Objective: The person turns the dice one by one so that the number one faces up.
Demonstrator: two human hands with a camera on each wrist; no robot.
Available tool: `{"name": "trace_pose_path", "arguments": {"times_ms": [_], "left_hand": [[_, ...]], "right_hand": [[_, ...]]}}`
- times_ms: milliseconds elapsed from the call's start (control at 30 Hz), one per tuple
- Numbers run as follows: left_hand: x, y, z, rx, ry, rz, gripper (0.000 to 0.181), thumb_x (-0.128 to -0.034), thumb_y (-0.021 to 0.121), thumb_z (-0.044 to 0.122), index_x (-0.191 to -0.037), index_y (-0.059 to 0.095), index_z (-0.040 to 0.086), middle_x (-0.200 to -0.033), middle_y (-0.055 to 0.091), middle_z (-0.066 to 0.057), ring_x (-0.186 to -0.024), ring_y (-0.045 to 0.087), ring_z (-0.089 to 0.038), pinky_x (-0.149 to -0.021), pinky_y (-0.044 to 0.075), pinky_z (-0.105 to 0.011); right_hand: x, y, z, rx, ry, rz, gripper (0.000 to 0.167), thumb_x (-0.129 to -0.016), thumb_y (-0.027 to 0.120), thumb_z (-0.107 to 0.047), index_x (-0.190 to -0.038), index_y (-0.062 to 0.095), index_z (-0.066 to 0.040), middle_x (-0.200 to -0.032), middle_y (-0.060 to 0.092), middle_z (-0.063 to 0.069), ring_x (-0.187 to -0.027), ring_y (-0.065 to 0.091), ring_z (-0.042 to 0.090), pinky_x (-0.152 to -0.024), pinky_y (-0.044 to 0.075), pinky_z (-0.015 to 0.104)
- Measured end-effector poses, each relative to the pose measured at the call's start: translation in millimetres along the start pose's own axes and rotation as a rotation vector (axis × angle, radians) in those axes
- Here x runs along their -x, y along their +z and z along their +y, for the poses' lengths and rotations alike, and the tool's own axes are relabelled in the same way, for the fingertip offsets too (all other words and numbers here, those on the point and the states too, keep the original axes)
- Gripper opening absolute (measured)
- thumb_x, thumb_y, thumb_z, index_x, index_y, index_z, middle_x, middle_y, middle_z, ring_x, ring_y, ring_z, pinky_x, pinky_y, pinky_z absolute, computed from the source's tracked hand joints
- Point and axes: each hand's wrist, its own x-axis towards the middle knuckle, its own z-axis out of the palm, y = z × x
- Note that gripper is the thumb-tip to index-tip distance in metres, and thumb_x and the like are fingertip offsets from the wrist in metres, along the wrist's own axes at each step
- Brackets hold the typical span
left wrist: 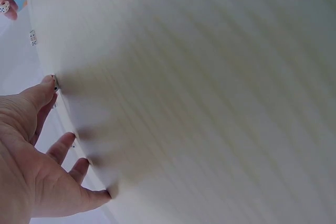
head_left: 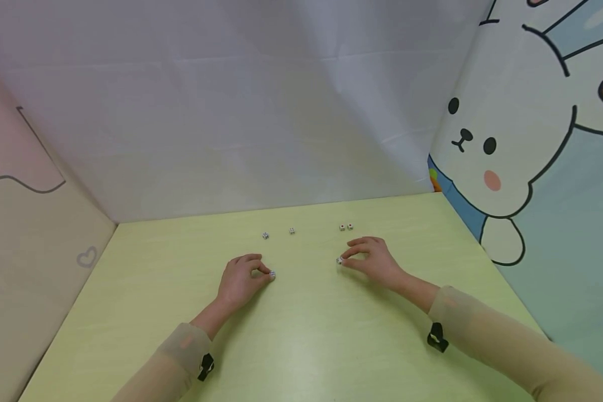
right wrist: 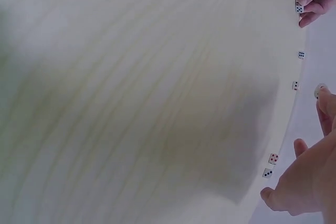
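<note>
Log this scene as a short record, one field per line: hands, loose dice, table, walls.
Left hand: pinches a die
Right hand: pinches another die
Loose dice: four on the table, beyond the hands; leftmost two spaced apart, rightmost two close together
Table colour: pale yellow
Back wall: plain, whitish
Left wall: small heart drawing
Right wall: rabbit drawing
</note>
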Motion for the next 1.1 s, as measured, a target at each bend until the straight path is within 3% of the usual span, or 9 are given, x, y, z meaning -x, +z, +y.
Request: {"name": "trace_pose_path", "arguments": {"times_ms": [400, 533, 667, 900, 1100], "left_hand": [[-1.3, -4.1, 2.5, -0.008, -0.001, -0.002, 0.012, -0.091, 0.08, 0.032, -0.09, 0.078, 0.02, -0.141, 0.061, -0.013, -0.135, 0.046, -0.045, -0.114, 0.033, -0.057], [-1.6, -6.6, 4.5, -0.016, 0.004, 0.002, 0.011, -0.0912, 0.08, 0.03, -0.089, 0.078, 0.02, -0.14, 0.061, -0.013, -0.134, 0.047, -0.045, -0.114, 0.033, -0.057], [-1.7, -7.9, 5.5, -0.016, 0.0, 0.001, 0.01, -0.0914, 0.08, 0.029, -0.088, 0.078, 0.02, -0.14, 0.061, -0.013, -0.135, 0.046, -0.045, -0.114, 0.033, -0.057], [-1.0, -8.0, 5.7, -0.014, 0.005, 0.007, 0.01, -0.0914, 0.079, 0.03, -0.087, 0.077, 0.021, -0.14, 0.061, -0.014, -0.134, 0.047, -0.046, -0.113, 0.034, -0.058], [-1.8, -8.4, 5.9, -0.012, -0.009, -0.003, 0.012, -0.0912, 0.08, 0.031, -0.089, 0.078, 0.02, -0.141, 0.061, -0.013, -0.134, 0.046, -0.045, -0.114, 0.034, -0.057]], "right_hand": [[2.2, 1.3, -5.4, -0.137, 0.088, 0.016, 0.018, -0.09, 0.08, -0.022, -0.103, 0.082, -0.01, -0.137, 0.062, 0.018, -0.135, 0.046, 0.039, -0.118, 0.021, 0.06], [4.4, 5.0, -4.7, -0.089, 0.12, 0.022, 0.017, -0.091, 0.08, -0.026, -0.102, 0.082, -0.014, -0.139, 0.061, 0.016, -0.141, 0.032, 0.042, -0.117, 0.019, 0.061], [8.1, 8.4, -2.9, -0.016, 0.104, 0.026, 0.014, -0.091, 0.08, -0.027, -0.101, 0.083, -0.017, -0.14, 0.059, 0.015, -0.144, 0.022, 0.046, -0.116, 0.019, 0.063], [11.4, 13.8, 2.5, 0.051, 0.056, 0.031, 0.01, -0.088, 0.082, -0.025, -0.097, 0.083, -0.019, -0.138, 0.06, 0.016, -0.144, 0.021, 0.048, -0.116, 0.02, 0.065], [11.6, 17.9, 5.5, 0.051, 0.039, 0.022, 0.009, -0.086, 0.084, -0.024, -0.095, 0.083, -0.022, -0.138, 0.06, 0.015, -0.145, 0.019, 0.046, -0.117, 0.018, 0.064]]}}
